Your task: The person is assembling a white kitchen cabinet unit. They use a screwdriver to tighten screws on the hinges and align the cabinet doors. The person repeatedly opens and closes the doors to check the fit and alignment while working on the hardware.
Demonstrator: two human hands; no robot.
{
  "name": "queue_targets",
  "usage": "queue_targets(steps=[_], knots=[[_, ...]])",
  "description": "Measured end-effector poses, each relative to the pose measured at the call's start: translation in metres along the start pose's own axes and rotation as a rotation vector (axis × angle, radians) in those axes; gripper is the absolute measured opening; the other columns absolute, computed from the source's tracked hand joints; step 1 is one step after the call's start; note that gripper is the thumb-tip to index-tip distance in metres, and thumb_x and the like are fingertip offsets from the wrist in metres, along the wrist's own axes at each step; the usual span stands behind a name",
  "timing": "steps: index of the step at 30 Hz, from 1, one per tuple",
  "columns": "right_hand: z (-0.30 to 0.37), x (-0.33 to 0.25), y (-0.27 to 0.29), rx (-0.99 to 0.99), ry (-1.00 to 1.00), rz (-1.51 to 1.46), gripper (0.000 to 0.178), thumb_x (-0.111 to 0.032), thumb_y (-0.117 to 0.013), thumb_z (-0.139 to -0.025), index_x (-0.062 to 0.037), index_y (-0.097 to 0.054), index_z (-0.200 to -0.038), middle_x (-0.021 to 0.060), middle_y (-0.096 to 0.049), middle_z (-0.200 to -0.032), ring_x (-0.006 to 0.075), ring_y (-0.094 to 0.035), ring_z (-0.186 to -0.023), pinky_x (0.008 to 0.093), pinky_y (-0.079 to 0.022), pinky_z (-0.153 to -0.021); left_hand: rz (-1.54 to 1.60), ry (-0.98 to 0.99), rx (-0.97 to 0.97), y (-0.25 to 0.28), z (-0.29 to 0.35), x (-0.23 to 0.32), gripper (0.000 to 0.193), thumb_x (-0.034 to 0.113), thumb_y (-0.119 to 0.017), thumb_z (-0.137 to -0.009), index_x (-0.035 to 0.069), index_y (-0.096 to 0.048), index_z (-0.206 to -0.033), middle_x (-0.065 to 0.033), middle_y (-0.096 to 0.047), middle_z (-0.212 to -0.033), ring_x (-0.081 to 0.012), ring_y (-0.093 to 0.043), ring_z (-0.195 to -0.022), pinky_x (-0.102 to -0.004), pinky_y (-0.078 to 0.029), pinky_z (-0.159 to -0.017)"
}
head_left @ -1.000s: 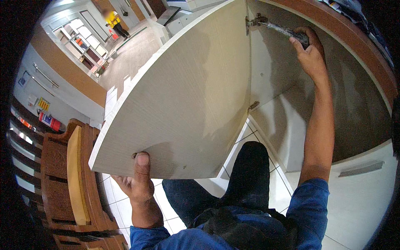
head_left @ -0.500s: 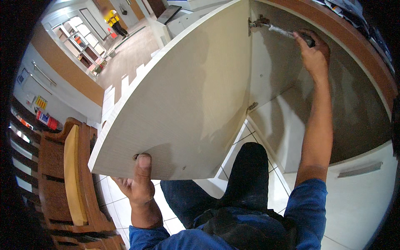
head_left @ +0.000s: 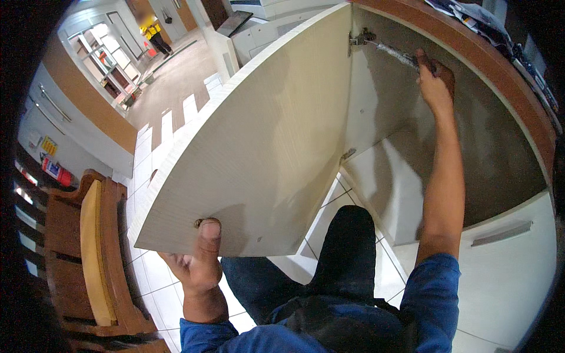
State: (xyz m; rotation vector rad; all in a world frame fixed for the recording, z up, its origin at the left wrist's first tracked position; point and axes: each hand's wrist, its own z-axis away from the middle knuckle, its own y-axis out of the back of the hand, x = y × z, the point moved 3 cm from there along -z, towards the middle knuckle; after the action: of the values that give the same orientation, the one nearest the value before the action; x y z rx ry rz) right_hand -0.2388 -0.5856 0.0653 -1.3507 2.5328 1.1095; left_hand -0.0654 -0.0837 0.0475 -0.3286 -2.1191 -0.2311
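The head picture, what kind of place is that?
Probably a public building's lobby or waiting area: there's a wooden bench, a red fire extinguisher and a person in a yellow vest.

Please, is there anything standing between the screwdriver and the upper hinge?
Nothing visible does. The screwdriver in the right hand points at the upper hinge; the door, held open by the left hand, lies left of that line. Whether tool and hinge touch, I cannot tell.
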Motion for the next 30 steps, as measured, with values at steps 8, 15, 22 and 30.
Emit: queue_targets(steps=[8,15,22,30], knots=[[0.021,-0.046,0.015,0.092,-0.006,-0.283,0.054,-0.053,-0.062,-0.091,-0.004,-0.064,-0.111,0.0124,-0.067,-0.088,0.0256,-0.064,-0.078,0.0372,-0.051,-0.075,0.046,-0.026,-0.056,-0.006,-0.006,0.009,0.054,0.015,-0.078,-0.083,-0.004,-0.051,-0.127,-0.0169,-0.06,-0.117,-0.0228,-0.058,-0.106,-0.0382,-0.045,-0.095],[0.004,-0.031,0.011,-0.188,-0.489,-0.425,0.056,-0.058,-0.064,-0.089,-0.0035,-0.067,-0.1,0.0075,-0.066,-0.074,0.0133,-0.058,-0.056,0.0293,-0.046,-0.051,0.064,-0.082,-0.134,-0.011,-0.006,0.011,0.054,0.008,-0.072,-0.086,-0.007,-0.049,-0.132,-0.0182,-0.061,-0.119,-0.0226,-0.059,-0.106,-0.0351,-0.045,-0.094],[0.047,-0.064,0.048,0.113,-0.326,-0.57,0.044,-0.047,-0.071,-0.089,-0.004,-0.073,-0.1,0.0084,-0.07,-0.082,0.014,-0.063,-0.064,0.0277,-0.05,-0.064,0.078,-0.072,-0.213,-0.02,-0.005,0.01,0.044,0.009,-0.071,-0.087,-0.007,-0.055,-0.125,-0.0178,-0.063,-0.115,-0.0218,-0.06,-0.105,-0.0335,-0.047,-0.091],[0.132,-0.13,0.218,0.819,0.576,0.078,0.029,-0.005,-0.072,-0.089,-0.0013,-0.069,-0.118,0.0174,-0.072,-0.108,0.02,-0.069,-0.1,0.0325,-0.054,-0.086,0.29,-0.087,-0.406,-0.014,0.002,-0.02,0.034,0.02,-0.07,-0.089,0.0,-0.059,-0.115,-0.0147,-0.064,-0.111,-0.0189,-0.062,-0.096,-0.0325,-0.049,-0.084]])
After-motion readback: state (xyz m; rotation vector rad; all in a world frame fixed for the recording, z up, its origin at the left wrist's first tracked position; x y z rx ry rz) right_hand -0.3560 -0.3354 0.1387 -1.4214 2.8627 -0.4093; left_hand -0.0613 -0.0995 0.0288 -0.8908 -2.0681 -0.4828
